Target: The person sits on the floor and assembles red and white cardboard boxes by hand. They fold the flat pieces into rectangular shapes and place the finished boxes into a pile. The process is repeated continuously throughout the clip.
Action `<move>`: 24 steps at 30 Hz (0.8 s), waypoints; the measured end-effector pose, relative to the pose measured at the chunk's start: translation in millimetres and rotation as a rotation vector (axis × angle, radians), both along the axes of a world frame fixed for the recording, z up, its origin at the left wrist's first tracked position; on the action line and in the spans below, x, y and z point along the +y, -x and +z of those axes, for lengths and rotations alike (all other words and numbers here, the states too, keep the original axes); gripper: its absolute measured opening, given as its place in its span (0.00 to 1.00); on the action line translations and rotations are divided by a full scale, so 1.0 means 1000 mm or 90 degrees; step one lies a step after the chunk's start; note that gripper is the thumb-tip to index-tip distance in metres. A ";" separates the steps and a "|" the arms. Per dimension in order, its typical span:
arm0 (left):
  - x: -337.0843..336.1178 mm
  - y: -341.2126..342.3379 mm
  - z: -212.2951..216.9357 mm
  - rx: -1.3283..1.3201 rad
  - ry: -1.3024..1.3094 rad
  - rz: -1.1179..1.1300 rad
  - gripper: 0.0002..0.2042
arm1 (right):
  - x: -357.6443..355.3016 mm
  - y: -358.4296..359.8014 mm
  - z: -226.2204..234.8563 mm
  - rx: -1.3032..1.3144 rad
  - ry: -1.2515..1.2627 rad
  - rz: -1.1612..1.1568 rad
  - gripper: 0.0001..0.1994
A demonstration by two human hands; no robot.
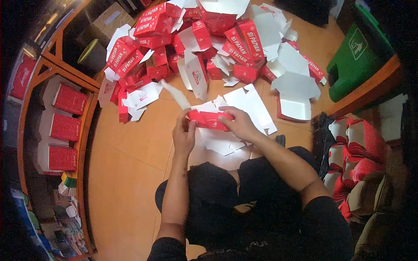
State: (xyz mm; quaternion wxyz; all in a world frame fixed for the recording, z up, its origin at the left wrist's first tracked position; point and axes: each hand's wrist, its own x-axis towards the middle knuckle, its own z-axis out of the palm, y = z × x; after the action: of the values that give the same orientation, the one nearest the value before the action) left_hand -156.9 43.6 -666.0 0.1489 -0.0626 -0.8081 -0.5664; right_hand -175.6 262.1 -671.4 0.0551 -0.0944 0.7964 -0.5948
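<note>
What is held at centre: a small, red, folded cardboard carton (211, 120), kept just in front of the body above white, flat cardboard sheets (251, 105).
Left hand (184, 134): the grip is closed on the carton's left end, thumb on the near side.
Right hand (238, 123): the right end is clasped, probably so that both ends are steadied.
Heap beyond: red-and-white cardboard cartons (202, 35) are piled on the tan floor (126, 174), apparently so that the hands are not crowded.
</note>
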 end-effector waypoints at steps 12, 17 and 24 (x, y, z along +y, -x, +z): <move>0.025 -0.016 -0.005 0.052 0.231 0.027 0.13 | 0.011 -0.008 0.007 0.146 -0.095 0.065 0.13; 0.019 -0.009 -0.005 -0.024 0.204 -0.001 0.11 | 0.011 -0.005 0.008 0.184 -0.105 0.113 0.16; -0.033 -0.013 0.019 -0.023 -0.182 0.200 0.14 | 0.038 0.015 0.023 0.106 0.073 -0.121 0.38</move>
State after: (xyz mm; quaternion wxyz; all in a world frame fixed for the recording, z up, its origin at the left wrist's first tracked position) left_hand -143.9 11.1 -647.2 0.2285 0.0962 -0.7218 -0.6462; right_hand -190.5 300.0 -648.1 -0.0737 -0.0705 0.7681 -0.6322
